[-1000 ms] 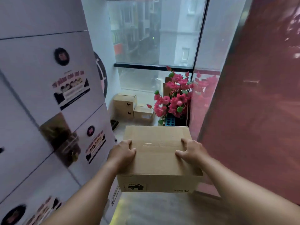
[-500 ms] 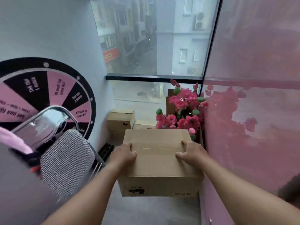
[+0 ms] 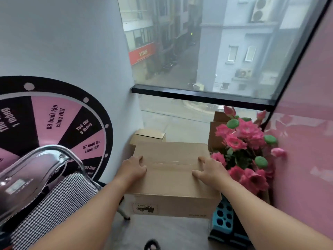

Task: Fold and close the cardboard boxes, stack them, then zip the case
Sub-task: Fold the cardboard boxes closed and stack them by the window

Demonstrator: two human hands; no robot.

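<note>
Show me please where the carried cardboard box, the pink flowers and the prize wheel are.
carried cardboard box [image 3: 171, 175]: head view, top flap.
pink flowers [image 3: 246, 141]: head view, a bloom in the bunch.
prize wheel [image 3: 54, 118]: head view, a pink segment.

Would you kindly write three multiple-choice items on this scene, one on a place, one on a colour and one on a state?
1. Where do the flowers stand relative to the carried box?
A. to its left
B. to its right
C. on top of it

2. What colour are the flower blooms?
A. yellow
B. white
C. pink

3. How are the top flaps of the carried box?
A. closed flat
B. standing open
C. torn off

Answers:
1 B: the flowers are by the pink wall, right of the box.
2 C: the blooms are pink, with green round pods among them.
3 A: the flaps lie flat, meeting at a centre seam between the left hand and the right hand, which grip the box's top edges.
</note>
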